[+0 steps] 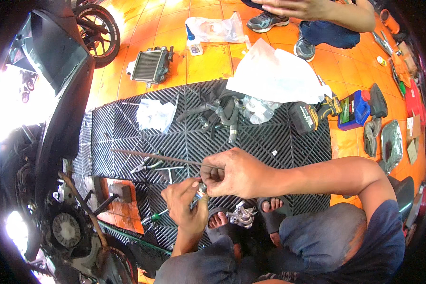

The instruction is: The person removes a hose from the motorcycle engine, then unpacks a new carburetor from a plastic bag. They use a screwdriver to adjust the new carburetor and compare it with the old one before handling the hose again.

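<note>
The right forearm reaches in from the right with its elbow bent, and the right hand (236,173) curls closed on a thin dark rod (165,157) pointing left above the ribbed black mat (307,156), while the left hand (187,201), raised from below, pinches a small metallic part (202,187) just beneath the right fist. Beyond them, a clear bag (156,114) lies on the mat, and a capped blue jug (354,112) and small white bottle (194,47) sit on orange tiles (210,71), their contents indistinguishable.
</note>
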A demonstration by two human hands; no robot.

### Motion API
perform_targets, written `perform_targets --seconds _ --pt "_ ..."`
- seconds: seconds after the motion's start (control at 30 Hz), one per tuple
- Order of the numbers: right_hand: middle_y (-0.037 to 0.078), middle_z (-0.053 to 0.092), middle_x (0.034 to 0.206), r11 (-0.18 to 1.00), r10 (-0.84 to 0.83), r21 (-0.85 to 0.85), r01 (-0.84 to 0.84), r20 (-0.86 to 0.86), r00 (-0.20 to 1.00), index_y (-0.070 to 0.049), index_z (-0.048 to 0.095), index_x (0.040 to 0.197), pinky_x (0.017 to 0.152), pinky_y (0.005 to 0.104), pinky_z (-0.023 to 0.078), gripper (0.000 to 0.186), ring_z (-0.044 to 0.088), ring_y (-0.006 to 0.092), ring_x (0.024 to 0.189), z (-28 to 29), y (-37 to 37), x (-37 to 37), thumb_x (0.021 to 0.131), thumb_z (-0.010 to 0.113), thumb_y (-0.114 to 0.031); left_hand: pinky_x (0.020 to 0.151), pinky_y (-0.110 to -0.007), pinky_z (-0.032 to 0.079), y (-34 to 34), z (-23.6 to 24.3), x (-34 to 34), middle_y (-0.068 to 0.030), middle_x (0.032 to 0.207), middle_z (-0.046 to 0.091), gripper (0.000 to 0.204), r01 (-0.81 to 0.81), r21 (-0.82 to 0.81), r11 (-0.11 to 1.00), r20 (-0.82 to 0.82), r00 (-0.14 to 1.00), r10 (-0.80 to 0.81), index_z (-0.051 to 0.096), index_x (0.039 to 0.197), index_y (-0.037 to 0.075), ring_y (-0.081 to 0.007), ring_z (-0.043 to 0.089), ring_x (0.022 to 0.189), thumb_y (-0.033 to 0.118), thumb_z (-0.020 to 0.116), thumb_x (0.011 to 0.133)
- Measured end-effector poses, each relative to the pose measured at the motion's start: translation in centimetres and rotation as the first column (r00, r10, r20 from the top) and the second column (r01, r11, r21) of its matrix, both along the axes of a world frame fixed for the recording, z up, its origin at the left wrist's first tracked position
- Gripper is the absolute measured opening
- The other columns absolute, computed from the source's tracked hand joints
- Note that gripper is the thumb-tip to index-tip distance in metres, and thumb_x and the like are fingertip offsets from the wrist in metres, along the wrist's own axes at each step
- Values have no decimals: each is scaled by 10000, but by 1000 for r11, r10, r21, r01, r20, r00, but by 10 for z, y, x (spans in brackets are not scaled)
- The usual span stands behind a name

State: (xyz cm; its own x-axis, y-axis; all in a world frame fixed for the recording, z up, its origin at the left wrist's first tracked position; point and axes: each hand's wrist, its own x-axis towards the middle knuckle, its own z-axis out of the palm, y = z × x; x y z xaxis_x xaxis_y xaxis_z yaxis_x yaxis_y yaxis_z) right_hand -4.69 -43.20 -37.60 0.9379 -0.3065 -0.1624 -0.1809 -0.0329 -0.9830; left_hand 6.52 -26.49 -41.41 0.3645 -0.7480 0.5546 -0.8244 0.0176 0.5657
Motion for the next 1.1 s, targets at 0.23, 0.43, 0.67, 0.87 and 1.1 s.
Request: perform_targets --seconds 0.23,0.43,0.67,0.87,1.1 --pt "69 614 700 993 0 118 -4 35 999 5 616 834 642 317 480 208 565 134 656 4 -1 1 765 745 -143 853 -296 463 -5 -12 -12 -136 1051 611 352 -29 -162 986 -568 820 -69 533 1087 14 -179 582 951 20 775 832" --pt "59 604 705 996 -53 74 48 69 996 -9 615 835 630 316 473 200 551 124 654 -1 0 2 771 754 -138 894 -296 484 -11 -5 -18 -101 1086 640 346 -125 -100 987 -850 527 -20 544 1112 5 -150 615 980 44 774 857" --pt "45 584 700 999 -46 12 45 140 989 -14 614 841 618 312 472 207 545 125 647 -7 0 6 766 769 -129 876 -281 483 -11 -8 -13 -74 1044 640 305 -91 -74 993 -905 425 -29 547 1098 21 -130 611 967 106 757 895" --pt "48 595 703 1000 15 -29 -9 216 976 -10 638 870 613 326 471 164 562 134 652 -8 -4 5 812 743 -122 853 -285 464 -12 -15 -7 -78 1019 627 331 -171 -149 974 -958 269 -99 537 1087 36 -147 588 954 139 777 883" --pt "81 673 763 984 -146 -64 164 225 963 8 666 979 633 357 492 179 612 184 664 -33 -15 4 908 655 -156 835 -282 474 -11 -14 -8 -110 1069 627 383 -86 -198 976 -904 401 -148 533 1107 38 -157 588 951 217 784 880"
